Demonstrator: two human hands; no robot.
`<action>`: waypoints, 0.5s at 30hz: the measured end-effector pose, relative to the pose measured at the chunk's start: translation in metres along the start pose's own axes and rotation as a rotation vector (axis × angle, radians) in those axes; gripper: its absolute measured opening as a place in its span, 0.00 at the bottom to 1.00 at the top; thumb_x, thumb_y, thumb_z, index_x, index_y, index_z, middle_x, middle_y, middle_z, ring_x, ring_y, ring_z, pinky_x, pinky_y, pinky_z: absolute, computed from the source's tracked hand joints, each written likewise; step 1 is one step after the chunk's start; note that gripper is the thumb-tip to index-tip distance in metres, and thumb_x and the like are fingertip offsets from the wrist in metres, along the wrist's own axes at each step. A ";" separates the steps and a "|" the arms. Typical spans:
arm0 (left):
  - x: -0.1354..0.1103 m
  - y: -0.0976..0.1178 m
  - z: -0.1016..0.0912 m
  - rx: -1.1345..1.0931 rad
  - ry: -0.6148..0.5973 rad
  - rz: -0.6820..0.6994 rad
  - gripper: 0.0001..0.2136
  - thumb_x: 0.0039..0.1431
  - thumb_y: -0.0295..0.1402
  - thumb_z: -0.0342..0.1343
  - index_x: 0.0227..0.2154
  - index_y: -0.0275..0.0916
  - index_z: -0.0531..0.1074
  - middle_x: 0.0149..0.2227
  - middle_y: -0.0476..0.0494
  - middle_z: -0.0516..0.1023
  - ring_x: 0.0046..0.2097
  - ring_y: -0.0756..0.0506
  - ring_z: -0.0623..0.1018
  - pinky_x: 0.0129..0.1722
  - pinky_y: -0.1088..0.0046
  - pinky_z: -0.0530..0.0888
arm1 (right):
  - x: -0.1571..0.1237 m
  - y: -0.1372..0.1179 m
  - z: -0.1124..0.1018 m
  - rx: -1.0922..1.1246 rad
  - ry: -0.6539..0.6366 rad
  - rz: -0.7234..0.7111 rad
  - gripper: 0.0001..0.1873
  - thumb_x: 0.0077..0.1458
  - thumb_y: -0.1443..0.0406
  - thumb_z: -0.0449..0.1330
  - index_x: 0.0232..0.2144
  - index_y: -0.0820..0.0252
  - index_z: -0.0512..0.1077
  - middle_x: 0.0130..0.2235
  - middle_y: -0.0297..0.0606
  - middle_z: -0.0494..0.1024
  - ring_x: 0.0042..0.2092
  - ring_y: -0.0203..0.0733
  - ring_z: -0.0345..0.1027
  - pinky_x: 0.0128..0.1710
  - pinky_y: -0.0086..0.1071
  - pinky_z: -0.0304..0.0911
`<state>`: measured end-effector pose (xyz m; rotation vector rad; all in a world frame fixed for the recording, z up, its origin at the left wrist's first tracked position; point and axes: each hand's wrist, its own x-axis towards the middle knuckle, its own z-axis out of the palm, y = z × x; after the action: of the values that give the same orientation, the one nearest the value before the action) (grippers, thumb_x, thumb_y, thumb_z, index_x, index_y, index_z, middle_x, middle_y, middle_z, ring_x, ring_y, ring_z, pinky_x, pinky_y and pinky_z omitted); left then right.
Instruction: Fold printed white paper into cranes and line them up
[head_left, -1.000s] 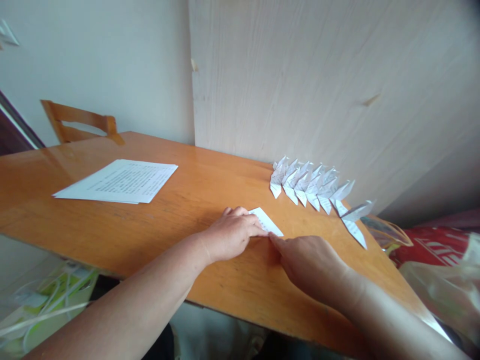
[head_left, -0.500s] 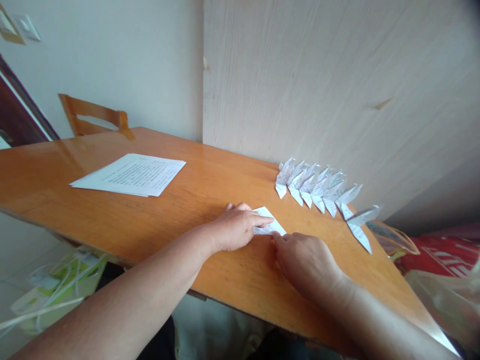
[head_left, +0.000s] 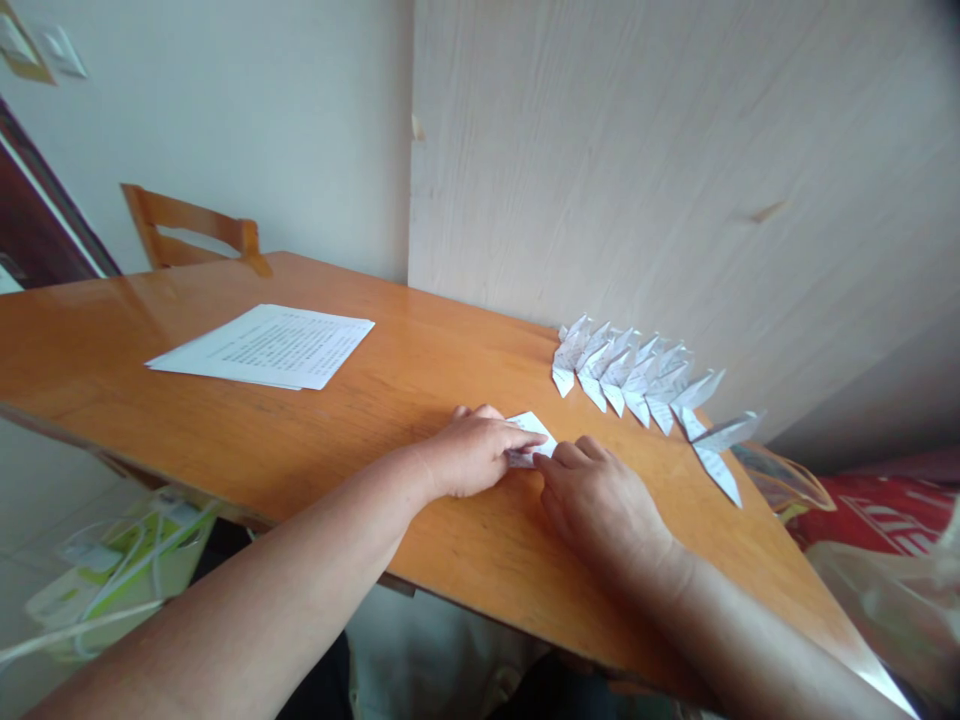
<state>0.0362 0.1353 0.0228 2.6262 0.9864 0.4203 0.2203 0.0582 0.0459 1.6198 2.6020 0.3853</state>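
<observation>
A small folded piece of paper [head_left: 532,425], white with printed text, lies on the wooden table in front of me, partly covered by my hands. My left hand [head_left: 474,452] presses it down from the left, with the index finger stretched across it and the thumb side hidden. At its lower right edge my right hand [head_left: 596,500] is closed, fingers curled and fingertips on the paper close to my left index finger. Beyond my right hand, a row of folded paper pieces [head_left: 619,375] with upright pointed flaps stands nested together; one similar piece [head_left: 718,455] sits at its near end.
A stack of printed sheets [head_left: 270,345] lies on the table's [head_left: 420,350] left part. A wooden chair [head_left: 191,225] stands behind the far end. A pale board [head_left: 600,160] borders the back. Cables and a power strip [head_left: 112,570] are below left; red and clear bags [head_left: 885,515] are at right.
My right hand has shifted slightly left and up along the paper's edge, covering its right corner. My left hand keeps its place on the paper. The view has moved slightly.
</observation>
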 end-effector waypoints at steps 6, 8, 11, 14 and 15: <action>0.002 -0.003 0.001 -0.006 -0.021 -0.047 0.23 0.64 0.29 0.49 0.58 0.61 0.70 0.50 0.48 0.77 0.53 0.40 0.71 0.49 0.62 0.63 | -0.004 -0.014 0.006 0.002 0.124 -0.094 0.17 0.57 0.74 0.56 0.48 0.67 0.76 0.43 0.47 0.80 0.44 0.50 0.70 0.48 0.39 0.66; 0.002 -0.003 0.002 -0.007 -0.028 -0.062 0.24 0.63 0.29 0.49 0.58 0.62 0.69 0.51 0.49 0.77 0.54 0.40 0.71 0.50 0.62 0.63 | -0.005 -0.018 0.010 -0.042 0.139 -0.137 0.15 0.56 0.73 0.57 0.45 0.67 0.77 0.43 0.48 0.80 0.45 0.53 0.70 0.49 0.41 0.67; 0.002 -0.003 0.002 -0.015 -0.029 -0.074 0.25 0.63 0.28 0.49 0.58 0.64 0.68 0.52 0.49 0.77 0.54 0.40 0.71 0.52 0.61 0.63 | -0.005 -0.020 0.015 -0.099 0.124 -0.166 0.14 0.57 0.72 0.57 0.44 0.67 0.78 0.44 0.50 0.79 0.45 0.55 0.70 0.48 0.43 0.68; 0.002 -0.004 0.002 -0.025 -0.025 -0.064 0.25 0.63 0.28 0.49 0.57 0.64 0.69 0.52 0.50 0.77 0.54 0.40 0.71 0.52 0.61 0.63 | -0.003 -0.018 0.016 -0.088 0.099 -0.166 0.14 0.58 0.73 0.55 0.43 0.65 0.78 0.45 0.51 0.79 0.45 0.54 0.70 0.47 0.42 0.67; 0.002 -0.005 0.001 -0.029 -0.026 -0.064 0.25 0.63 0.28 0.49 0.57 0.64 0.70 0.52 0.50 0.77 0.54 0.40 0.71 0.52 0.61 0.63 | -0.003 -0.017 0.016 -0.070 0.092 -0.156 0.14 0.58 0.73 0.55 0.42 0.64 0.78 0.45 0.50 0.79 0.45 0.53 0.70 0.47 0.42 0.68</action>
<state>0.0352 0.1396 0.0200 2.5604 1.0444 0.3820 0.2094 0.0518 0.0260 1.3981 2.7248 0.5465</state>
